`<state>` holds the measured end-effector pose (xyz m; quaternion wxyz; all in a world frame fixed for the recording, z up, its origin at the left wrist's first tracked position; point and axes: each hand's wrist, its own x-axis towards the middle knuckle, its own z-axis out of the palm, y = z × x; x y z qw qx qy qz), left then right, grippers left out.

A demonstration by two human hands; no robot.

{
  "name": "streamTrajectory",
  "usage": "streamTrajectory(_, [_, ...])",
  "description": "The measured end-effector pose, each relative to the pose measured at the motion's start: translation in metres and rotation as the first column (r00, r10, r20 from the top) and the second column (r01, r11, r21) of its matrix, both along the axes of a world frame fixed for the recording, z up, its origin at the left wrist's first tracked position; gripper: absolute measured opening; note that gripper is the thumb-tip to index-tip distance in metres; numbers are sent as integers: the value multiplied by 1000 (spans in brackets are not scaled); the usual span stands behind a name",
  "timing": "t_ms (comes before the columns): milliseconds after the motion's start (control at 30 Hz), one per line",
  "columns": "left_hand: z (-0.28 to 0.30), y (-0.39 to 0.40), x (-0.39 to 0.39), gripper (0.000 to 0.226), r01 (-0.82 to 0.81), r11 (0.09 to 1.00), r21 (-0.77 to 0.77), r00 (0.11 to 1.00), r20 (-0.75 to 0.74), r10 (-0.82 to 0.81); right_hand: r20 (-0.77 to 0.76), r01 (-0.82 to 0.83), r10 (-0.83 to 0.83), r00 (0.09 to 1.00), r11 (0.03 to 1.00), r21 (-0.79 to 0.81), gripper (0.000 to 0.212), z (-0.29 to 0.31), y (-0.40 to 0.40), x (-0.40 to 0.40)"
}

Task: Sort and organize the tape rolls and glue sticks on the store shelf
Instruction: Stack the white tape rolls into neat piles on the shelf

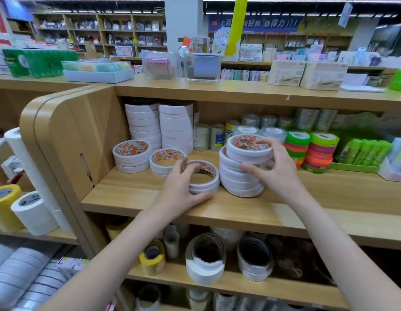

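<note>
Left hand (180,187) curls round a short stack (204,179) of flat white tape rings; right hand (274,167) grips the leaning taller pile (242,173) on the wooden shelf (251,212).

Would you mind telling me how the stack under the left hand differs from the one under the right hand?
The short stack held by the left hand is only a few rolls high and sits neatly; the tall stack gripped by the right hand is several times higher, with its top rolls shifted off-centre. Both are white tape rolls with orange-printed cores, on the same wooden shelf.
</note>
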<state>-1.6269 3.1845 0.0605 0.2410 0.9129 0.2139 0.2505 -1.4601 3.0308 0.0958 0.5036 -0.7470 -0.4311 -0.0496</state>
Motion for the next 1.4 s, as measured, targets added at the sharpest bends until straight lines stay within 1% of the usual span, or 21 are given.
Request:
streamTrajectory(67, [-4,-4,-4,43,-17,996,83,1000,25,15,161,48,-27,987,991,-125,52,8,-3,3])
streamTrajectory(100, [-4,-4,-3,35,-23,994,107,999,27,21,233,61,-16,972,980,-188,48,13,-4,4])
streamTrajectory(233, [2,-2,-2,29,-26,966,257,997,-59,43,456,130,91,886,893,-431,40,30,-6,2])
streamTrajectory(300, [10,2,-3,29,43,957,287,985,-175,8,490,203,110,865,816,-541,39,38,-5,2])
streamTrajectory(400, [22,10,-6,30,161,957,241,933,-353,-68,486,251,165,858,690,-679,34,54,0,2])
streamTrajectory(500, [29,13,-8,24,150,949,278,924,-381,-35,510,268,265,818,610,-746,24,67,6,2])
streamTrajectory(567, [28,14,-10,24,123,950,287,951,-307,-30,523,238,344,780,610,-756,14,71,9,3])
streamTrajectory(633, [30,17,-16,22,104,968,227,983,-172,-65,526,214,368,766,626,-750,32,75,12,0])
streamTrajectory(667, [34,18,-20,21,98,974,202,992,-99,-79,544,208,371,753,650,-731,35,78,14,-1])
streamTrajectory(733, [47,19,-28,17,76,978,194,996,30,-84,566,173,364,740,710,-682,25,86,18,-7])
streamTrajectory(767, [56,20,-32,16,50,978,201,993,94,-70,566,140,355,744,746,-651,20,92,21,-11])
streamTrajectory(833, [74,26,-40,15,-30,979,202,977,213,-15,562,56,360,745,805,-591,22,103,30,-19])
streamTrajectory(900, [86,42,-48,16,-148,961,234,958,274,80,549,-21,391,739,828,-561,22,110,44,-27])
streamTrajectory(1000, [83,73,-57,21,-340,888,311,934,219,281,506,-79,425,750,818,-569,16,109,72,-40])
streamTrajectory(1067, [72,92,-61,22,-394,860,325,919,147,366,461,-129,448,766,809,-573,25,98,97,-46])
streamTrajectory(1133, [60,106,-61,21,-367,870,330,921,-3,390,438,-160,490,754,784,-600,36,75,119,-53])
streamTrajectory(1200, [54,115,-60,22,-286,881,377,918,-155,365,407,-194,533,742,752,-630,35,50,135,-55])
streamTrajectory(1233, [53,118,-61,25,-254,886,388,924,-174,341,389,-211,536,749,750,-627,31,41,139,-54])
streamTrajectory(1300, [56,119,-66,28,-230,912,340,954,-108,280,370,-237,506,779,784,-574,11,31,139,-47])
streamTrajectory(1367, [60,118,-73,28,-212,917,338,967,-61,246,359,-254,486,797,808,-532,30,31,136,-43])
streamTrajectory(1400, [60,118,-74,27,-209,905,370,966,-65,249,352,-271,492,796,811,-519,32,32,135,-42])
